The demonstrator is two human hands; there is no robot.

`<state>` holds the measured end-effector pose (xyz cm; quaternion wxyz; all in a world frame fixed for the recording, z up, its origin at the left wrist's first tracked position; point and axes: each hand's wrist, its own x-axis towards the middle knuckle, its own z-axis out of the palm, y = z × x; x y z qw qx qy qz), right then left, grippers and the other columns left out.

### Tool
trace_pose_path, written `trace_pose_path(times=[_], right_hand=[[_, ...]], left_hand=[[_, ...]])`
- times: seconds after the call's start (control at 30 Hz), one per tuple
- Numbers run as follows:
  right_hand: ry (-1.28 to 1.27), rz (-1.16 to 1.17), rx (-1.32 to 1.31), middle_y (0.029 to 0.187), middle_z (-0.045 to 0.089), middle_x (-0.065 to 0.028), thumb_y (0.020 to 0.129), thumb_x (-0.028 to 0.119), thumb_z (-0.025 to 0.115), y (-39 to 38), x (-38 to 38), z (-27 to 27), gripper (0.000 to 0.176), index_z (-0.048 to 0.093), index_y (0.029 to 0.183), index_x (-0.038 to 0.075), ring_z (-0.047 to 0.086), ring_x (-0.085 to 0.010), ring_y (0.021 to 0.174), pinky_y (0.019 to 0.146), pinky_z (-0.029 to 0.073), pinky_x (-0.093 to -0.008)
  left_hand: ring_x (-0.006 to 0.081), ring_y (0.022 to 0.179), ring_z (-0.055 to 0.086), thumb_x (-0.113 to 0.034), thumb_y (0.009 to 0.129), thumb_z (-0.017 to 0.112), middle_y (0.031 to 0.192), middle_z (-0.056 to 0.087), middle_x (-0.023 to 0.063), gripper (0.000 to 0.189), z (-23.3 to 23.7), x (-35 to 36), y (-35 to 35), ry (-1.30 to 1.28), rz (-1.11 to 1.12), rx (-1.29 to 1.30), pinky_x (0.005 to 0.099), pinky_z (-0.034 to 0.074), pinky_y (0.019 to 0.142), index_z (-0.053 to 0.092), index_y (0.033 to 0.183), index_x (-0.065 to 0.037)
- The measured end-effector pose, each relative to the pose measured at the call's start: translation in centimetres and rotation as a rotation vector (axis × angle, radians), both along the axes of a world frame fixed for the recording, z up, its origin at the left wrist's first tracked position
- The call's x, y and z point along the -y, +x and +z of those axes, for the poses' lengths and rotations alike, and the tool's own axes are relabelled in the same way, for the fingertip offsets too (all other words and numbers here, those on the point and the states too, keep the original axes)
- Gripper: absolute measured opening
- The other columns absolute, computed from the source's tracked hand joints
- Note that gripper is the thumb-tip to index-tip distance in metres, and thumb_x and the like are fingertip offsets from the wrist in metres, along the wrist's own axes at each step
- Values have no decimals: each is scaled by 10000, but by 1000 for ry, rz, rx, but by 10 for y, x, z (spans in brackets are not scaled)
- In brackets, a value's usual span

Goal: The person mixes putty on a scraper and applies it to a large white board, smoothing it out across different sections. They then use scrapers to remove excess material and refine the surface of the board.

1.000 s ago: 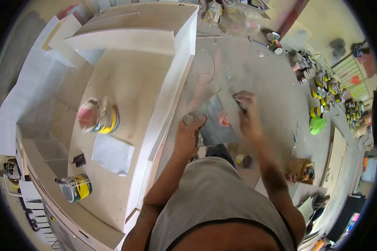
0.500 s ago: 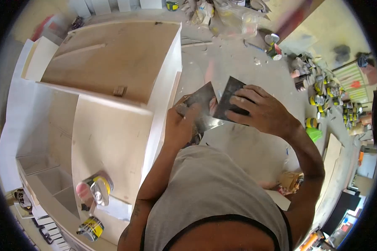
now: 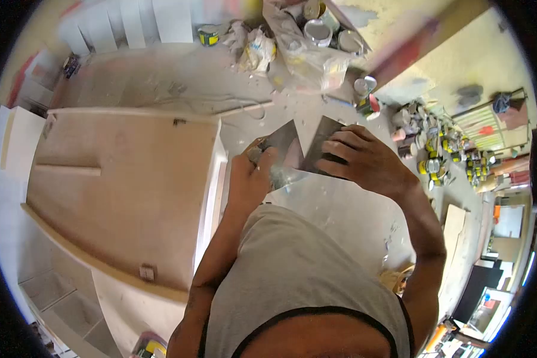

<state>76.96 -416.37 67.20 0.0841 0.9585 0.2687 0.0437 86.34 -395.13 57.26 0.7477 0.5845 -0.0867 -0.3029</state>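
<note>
In the head view, the left hand is closed around the near outer part of a dark plate, the left plate, with the thumb lying over its face and the other fingers mostly tucked out of sight beneath. The right hand is bent over a second dark plate, the right plate, its fingers partly spread and laid across the upper face; the thumb is hidden, so how it grips underneath I cannot tell. Both plates are in front of the vest, held above the floor, between the two hands. The left plate lies to the right of the left hand and the right plate to the left of the right hand, so each hand is nearest to its own plate. The left plate leans with its top corner away from the body and toward the right, while the near edge of the right plate slants down toward the left, so the two edges form a V, open at the far end and closing toward the body. At the low end of that V, the lower left corner of the right plate meets or overlaps the left plate in the view; whether they truly touch I cannot tell. A pale smear shows low on the left plate. Well to the left stands the cabinet, with a block on its top, and cans stand well to the right, beyond the right hand
</note>
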Motion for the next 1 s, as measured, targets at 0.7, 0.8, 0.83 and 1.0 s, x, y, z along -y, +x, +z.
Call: trace_pose_path(times=[0.7, 0.8, 0.83, 1.0], right_hand=[[300, 178, 22, 1130, 546, -79, 733, 106, 657, 471, 193, -33, 380, 644, 1105, 187, 539, -307, 1077, 953, 463, -481], [616, 304, 76, 1107, 567, -94, 693, 86, 678, 533, 200, -30, 398, 638, 1083, 155, 550, -338, 1067, 945, 453, -509], [774, 367, 101, 1099, 574, -102, 672, 78, 689, 555, 192, -35, 411, 634, 1074, 141, 554, -347, 1064, 949, 447, -516], [1006, 329, -143, 1135, 554, -148, 728, -54, 611, 677, 136, -87, 423, 597, 1115, 114, 515, -357, 1113, 979, 403, -479]], left_hand=[[108, 669, 575, -193, 945, 548, 746, 627, 32, 258, 14, 173, 420, 295, 241, 194, 286, 499, 620, 624, 1068, 20], [156, 722, 635, -203, 919, 560, 859, 668, 73, 278, -13, 190, 470, -255, 550, -330, 309, 542, 677, 608, 1092, 9], [156, 722, 635, -203, 919, 560, 859, 668, 73, 278, -3, 191, 484, -260, 605, -293, 309, 542, 677, 608, 1092, 9], [209, 873, 661, -237, 892, 572, 987, 641, 94, 295, -3, 173, 534, -732, 752, -456, 344, 549, 734, 578, 1087, -16]])
